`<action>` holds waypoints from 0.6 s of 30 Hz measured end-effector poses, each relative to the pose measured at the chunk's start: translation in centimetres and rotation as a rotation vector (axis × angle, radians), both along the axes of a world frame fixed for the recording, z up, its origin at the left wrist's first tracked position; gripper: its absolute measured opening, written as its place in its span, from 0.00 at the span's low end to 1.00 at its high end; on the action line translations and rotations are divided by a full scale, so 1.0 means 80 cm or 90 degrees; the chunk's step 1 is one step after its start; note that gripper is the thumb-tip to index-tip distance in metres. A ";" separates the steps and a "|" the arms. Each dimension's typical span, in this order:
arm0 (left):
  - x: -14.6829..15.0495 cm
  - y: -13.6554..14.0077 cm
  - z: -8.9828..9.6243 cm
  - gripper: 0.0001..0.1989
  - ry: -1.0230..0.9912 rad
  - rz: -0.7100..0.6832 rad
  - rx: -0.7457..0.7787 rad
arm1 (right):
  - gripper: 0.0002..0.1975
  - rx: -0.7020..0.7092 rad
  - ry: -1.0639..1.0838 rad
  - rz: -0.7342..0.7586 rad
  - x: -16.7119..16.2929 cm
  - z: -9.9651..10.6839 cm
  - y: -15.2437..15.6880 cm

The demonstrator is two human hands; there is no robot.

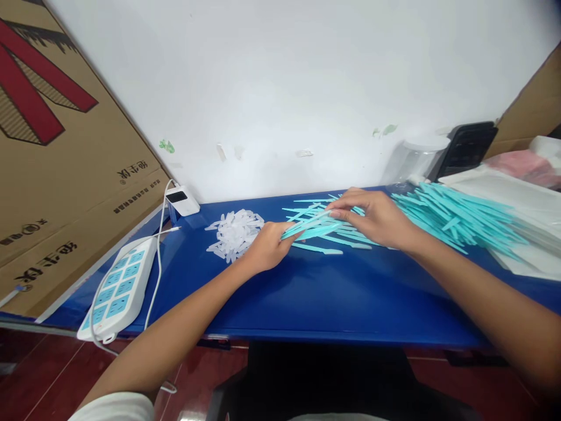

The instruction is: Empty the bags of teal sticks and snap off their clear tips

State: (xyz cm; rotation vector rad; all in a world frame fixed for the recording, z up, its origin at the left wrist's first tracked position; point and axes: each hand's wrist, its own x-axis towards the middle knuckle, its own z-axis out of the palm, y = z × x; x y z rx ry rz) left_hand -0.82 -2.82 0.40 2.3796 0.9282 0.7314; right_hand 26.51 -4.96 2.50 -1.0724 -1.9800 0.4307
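Note:
My left hand (272, 244) is closed round a bunch of slim turquoise eyebrow razors (302, 227), which point to the right. Thumb and fingers of my right hand (366, 215) pinch the far end of one of them, a pale whitish tip. Under and behind both hands, more turquoise razors (326, 251) lie loose on the blue table (315, 301). Just left of my left hand is a heap of small translucent white caps (236, 233). To the right of my right hand rises a larger pile of turquoise razors (456, 216).
A white power strip (120, 289) with a cable and a small white device (183, 200) are at the left, beside a large cardboard box (65, 175). Back right stand a clear jar (416, 161) and a black phone-like object (467, 146), near white plastic bags (534, 204).

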 end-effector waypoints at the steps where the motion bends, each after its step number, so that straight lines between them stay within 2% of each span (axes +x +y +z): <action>1: 0.001 -0.001 -0.001 0.22 0.002 -0.002 0.009 | 0.15 -0.001 -0.001 0.005 0.000 0.001 0.000; 4: 0.001 -0.001 -0.002 0.21 0.012 0.000 0.027 | 0.14 -0.005 -0.015 0.003 0.004 0.007 0.000; 6: -0.005 0.003 -0.002 0.22 0.010 0.014 0.025 | 0.15 0.014 -0.023 -0.041 0.019 0.012 0.003; 9: -0.020 0.016 0.000 0.25 -0.022 0.079 -0.007 | 0.16 0.049 0.011 -0.208 0.060 0.021 0.015; 11: -0.030 0.026 0.000 0.28 -0.067 0.132 -0.034 | 0.18 0.013 0.016 -0.307 0.085 0.024 0.024; 12: -0.033 0.030 0.000 0.29 -0.096 0.153 -0.043 | 0.18 -0.019 0.001 -0.317 0.092 0.024 0.027; 13: -0.034 0.033 0.000 0.30 -0.127 0.168 -0.052 | 0.18 -0.053 -0.023 -0.294 0.094 0.023 0.028; 15: -0.033 0.035 -0.001 0.30 -0.183 0.179 -0.076 | 0.18 -0.111 -0.068 -0.191 0.080 0.015 0.026; 18: -0.024 0.029 -0.002 0.30 -0.235 0.156 -0.144 | 0.19 -0.235 -0.074 -0.028 0.027 -0.004 0.011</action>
